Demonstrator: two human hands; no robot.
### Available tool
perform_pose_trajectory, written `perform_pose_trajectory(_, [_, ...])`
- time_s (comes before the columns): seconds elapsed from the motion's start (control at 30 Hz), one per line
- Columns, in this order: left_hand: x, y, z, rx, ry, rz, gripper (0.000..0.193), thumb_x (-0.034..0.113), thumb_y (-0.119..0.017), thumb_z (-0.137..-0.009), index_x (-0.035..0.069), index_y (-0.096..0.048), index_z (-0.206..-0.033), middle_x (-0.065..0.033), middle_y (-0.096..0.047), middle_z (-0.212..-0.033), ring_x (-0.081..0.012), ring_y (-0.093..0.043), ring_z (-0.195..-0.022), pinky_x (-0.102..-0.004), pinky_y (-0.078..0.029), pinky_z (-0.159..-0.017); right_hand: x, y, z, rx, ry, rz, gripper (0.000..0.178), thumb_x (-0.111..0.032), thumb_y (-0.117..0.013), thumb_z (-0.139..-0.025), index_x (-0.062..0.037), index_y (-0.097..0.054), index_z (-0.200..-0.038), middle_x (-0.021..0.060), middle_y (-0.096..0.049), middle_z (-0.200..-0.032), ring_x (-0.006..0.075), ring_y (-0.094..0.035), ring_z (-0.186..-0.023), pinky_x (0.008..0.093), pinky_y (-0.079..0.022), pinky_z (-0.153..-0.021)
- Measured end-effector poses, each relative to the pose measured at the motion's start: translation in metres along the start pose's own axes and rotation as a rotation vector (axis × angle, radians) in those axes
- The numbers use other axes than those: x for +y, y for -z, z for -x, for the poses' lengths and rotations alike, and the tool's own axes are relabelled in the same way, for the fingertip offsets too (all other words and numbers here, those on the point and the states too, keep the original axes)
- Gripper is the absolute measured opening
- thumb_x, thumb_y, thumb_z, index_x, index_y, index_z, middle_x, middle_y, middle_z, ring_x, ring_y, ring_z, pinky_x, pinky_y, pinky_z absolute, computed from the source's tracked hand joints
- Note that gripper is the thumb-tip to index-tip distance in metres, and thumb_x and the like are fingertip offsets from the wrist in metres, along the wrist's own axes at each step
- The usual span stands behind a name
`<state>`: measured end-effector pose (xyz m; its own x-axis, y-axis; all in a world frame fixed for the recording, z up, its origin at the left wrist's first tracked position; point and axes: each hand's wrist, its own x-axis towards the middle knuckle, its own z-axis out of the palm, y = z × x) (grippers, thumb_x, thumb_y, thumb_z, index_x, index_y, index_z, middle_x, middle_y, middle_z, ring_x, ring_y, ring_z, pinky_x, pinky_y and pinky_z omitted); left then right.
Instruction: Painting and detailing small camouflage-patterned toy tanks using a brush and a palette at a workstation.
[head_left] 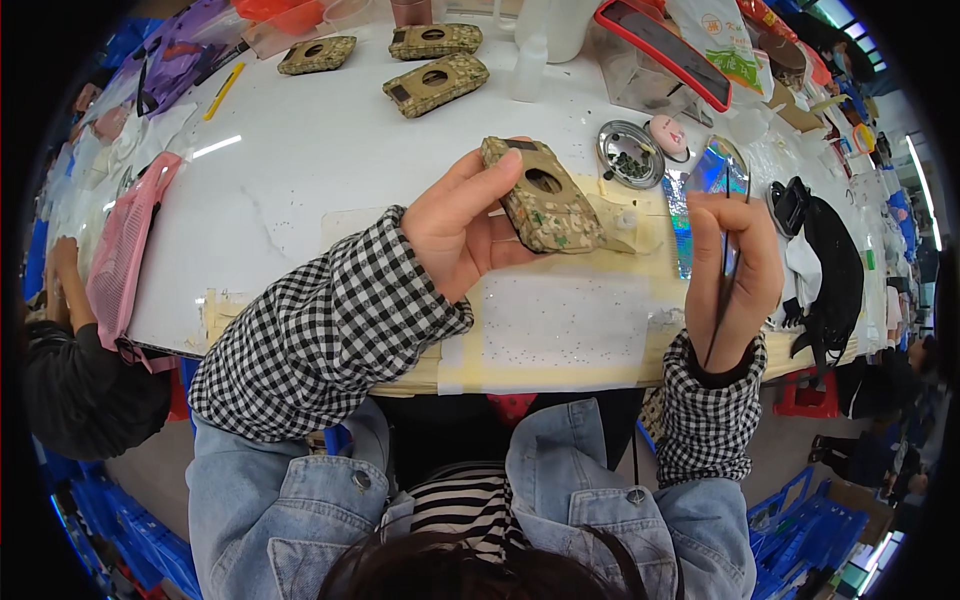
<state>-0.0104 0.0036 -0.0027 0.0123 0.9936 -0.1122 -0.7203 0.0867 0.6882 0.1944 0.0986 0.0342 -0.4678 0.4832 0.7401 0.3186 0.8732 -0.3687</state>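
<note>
My left hand (460,215) grips a camouflage-patterned toy tank hull (560,215), tilted, with a round hole in its top. The thumb lies on its upper face and the fingers support it from beneath. At the right, my right hand (738,265) is closed on slim dark tweezers (729,190), whose tips point away from me over a shiny holographic sheet (683,235). Left of those tips is a round metal dish (603,160) with small dark green pieces in it. A pink round object (668,134) touches the dish's right side.
Three similar tank hulls, one of them nearest the middle (436,85), lie at the back. A yellow pen-like tool (223,92) is at far left. A red-cased phone (668,50) leans on a clear box. White paper (560,335) is taped before me. Another person's arm (68,280) is at left.
</note>
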Motion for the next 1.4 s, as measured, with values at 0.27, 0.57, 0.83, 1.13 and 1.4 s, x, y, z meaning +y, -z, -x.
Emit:
perform_pose_trajectory(0.27, [-0.004, 0.004, -0.004, 0.084, -0.046, -0.028, 0.041, 0.030, -0.035, -0.096, 0.001, -0.039, -0.125, -0.0174, -0.052, -0.118, -0.0247, -0.055, -0.109, -0.0346, -0.050, -0.091, 0.013, -0.015, 0.007, -0.078, 0.098, 0.113, 0.013, -0.001, -0.069, -0.071, -0.0012, -0.059, -0.080, 0.0093, -0.057, -0.073, 0.0240, -0.056, -0.066, 0.0308, -0.045, -0.058])
perform_pose_trajectory(0.57, [-0.003, 0.007, -0.004, 0.072, -0.058, -0.019, 0.041, 0.028, -0.034, -0.097, -0.002, -0.039, -0.124, -0.0189, -0.052, -0.118, -0.0247, -0.055, -0.108, -0.0343, -0.051, -0.090, 0.013, -0.019, 0.008, -0.081, 0.097, 0.122, 0.012, -0.002, -0.070, -0.071, -0.0018, -0.060, -0.078, 0.0089, -0.058, -0.073, 0.0226, -0.057, -0.068, 0.0302, -0.046, -0.060])
perform_pose_trajectory(0.83, [-0.003, 0.008, -0.005, 0.077, -0.081, -0.015, 0.040, 0.028, -0.036, -0.096, -0.002, -0.040, -0.123, -0.0184, -0.053, -0.118, -0.0247, -0.056, -0.108, -0.0344, -0.052, -0.089, 0.015, -0.005, 0.007, -0.145, 0.004, 0.090, 0.018, -0.011, -0.067, -0.078, -0.0024, -0.064, -0.093, 0.0124, -0.062, -0.083, 0.0249, -0.059, -0.075, 0.0295, -0.045, -0.068])
perform_pose_trajectory(1.13, [-0.003, 0.011, -0.003, 0.047, -0.084, 0.001, 0.040, 0.027, -0.037, -0.096, -0.002, -0.040, -0.123, -0.0166, -0.053, -0.117, -0.0250, -0.056, -0.107, -0.0345, -0.053, -0.087, 0.030, 0.043, 0.023, -0.033, -0.203, -0.098, 0.044, -0.031, -0.035, -0.097, 0.0073, -0.054, -0.100, 0.0197, -0.060, -0.103, 0.0250, -0.059, -0.099, 0.0361, -0.045, -0.089])
perform_pose_trajectory(1.4, [-0.002, 0.012, -0.005, 0.046, -0.077, 0.086, 0.032, 0.026, -0.045, -0.093, 0.000, -0.048, -0.111, -0.0144, -0.058, -0.107, -0.0245, -0.060, -0.098, -0.0361, -0.053, -0.086, 0.052, 0.037, 0.036, -0.284, -0.122, 0.272, 0.035, -0.015, -0.074, -0.072, -0.0002, -0.046, -0.087, 0.0171, -0.057, -0.085, 0.0325, -0.059, -0.096, 0.0355, -0.045, -0.074])
